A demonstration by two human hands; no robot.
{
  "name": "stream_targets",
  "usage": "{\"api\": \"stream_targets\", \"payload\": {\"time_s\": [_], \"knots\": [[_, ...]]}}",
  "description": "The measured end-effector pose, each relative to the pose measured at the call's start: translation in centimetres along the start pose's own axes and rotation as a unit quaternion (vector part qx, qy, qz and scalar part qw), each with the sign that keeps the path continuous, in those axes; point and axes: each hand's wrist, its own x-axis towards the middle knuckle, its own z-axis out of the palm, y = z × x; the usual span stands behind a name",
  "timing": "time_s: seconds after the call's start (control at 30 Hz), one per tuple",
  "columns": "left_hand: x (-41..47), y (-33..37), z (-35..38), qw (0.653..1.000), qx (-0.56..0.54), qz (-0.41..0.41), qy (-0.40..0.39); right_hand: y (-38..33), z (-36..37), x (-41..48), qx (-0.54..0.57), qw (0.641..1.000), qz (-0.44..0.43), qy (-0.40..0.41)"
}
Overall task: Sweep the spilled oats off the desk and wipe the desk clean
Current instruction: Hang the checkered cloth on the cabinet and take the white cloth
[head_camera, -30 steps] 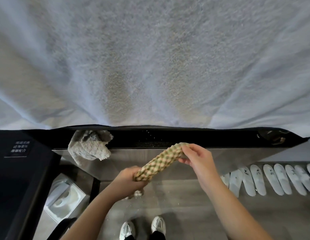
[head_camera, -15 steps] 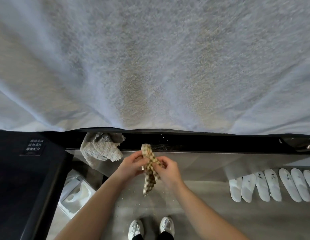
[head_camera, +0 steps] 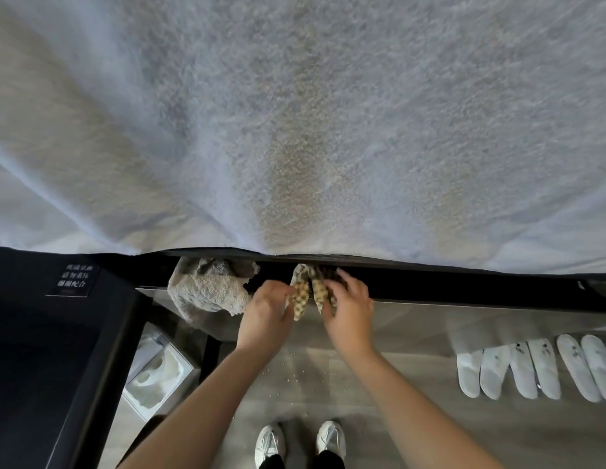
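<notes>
A person is standing at the counter (head_camera: pixel 464 287), a dark, glossy top of which only a narrow strip is showing, and is holding a yellow-and-green checked cloth (head_camera: pixel 301 296) at its front edge. The left hand (head_camera: pixel 266 309) is pinching the cloth's left fold with curled fingers; the right hand (head_camera: pixel 349 306) is gripping the right fold, its fingers bent over the fabric. The cloth is bunching between them, draping partly over the counter's edge. Left of the hands along the counter, a crumpled grey rag (head_camera: pixel 207 289) is hanging over the same edge. On the floor (head_camera: pixel 548 441) below the counter, scattered oats (head_camera: pixel 295 377) are lying as pale flecks between the forearms – whether any are lying on the counter itself I cannot tell. Under the counter's left end a white box (head_camera: pixel 156 377) is sitting open, holding pale moulded shapes too unclear to name. Below the counter's right end, white slippers (head_camera: pixel 531 370) are lying in a row. White shoes (head_camera: pixel 269 441) are showing at the bottom. Beyond the counter's far edge, a white fleecy sheet (head_camera: pixel 295 130) is filling the view.
</notes>
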Motion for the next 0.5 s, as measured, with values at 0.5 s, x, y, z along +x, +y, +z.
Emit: {"api": "stream_targets", "payload": {"time_s": [0.5], "knots": [[0.1, -0.2, 0.3, 0.979, 0.164, 0.019, -0.117, 0.2, -0.3, 0.3, -0.114, 0.961, -0.097, -0.234]]}}
